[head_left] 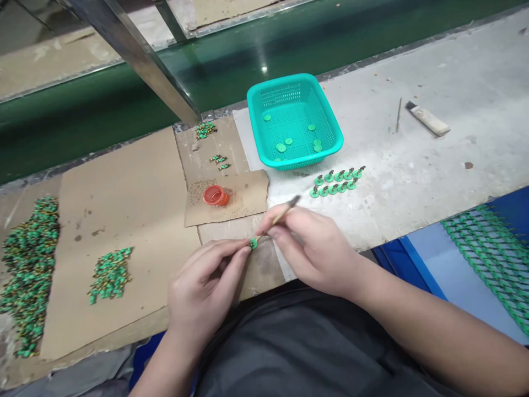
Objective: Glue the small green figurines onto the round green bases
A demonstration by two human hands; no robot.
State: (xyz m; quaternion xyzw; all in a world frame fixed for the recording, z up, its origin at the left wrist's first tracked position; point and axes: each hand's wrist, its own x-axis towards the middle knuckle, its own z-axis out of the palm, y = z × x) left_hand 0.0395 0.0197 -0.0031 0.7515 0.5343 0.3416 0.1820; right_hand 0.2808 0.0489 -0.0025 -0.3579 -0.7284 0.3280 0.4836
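Between thumb and forefinger, my left hand [210, 281] pinches a small green disc [253, 243] above the front part of the table. My right hand [314, 248] holds a thin brush [285, 210] with a dark end pointing up and away; its other tip touches or nearly touches the disc. Beyond my hands, a small red cup [215, 196] sits on a piece of cardboard [248, 193]. Two rows of green discs with small dark figures on them [334, 189] stand on the white surface to the right.
A turquoise basket [295, 160] with several loose green discs stands behind. Small green pieces lie in a large pile [31, 270], a smaller pile [111, 274] and little groups at left. A metal post [165, 88] rises behind; a tube [428, 119] lies at right.
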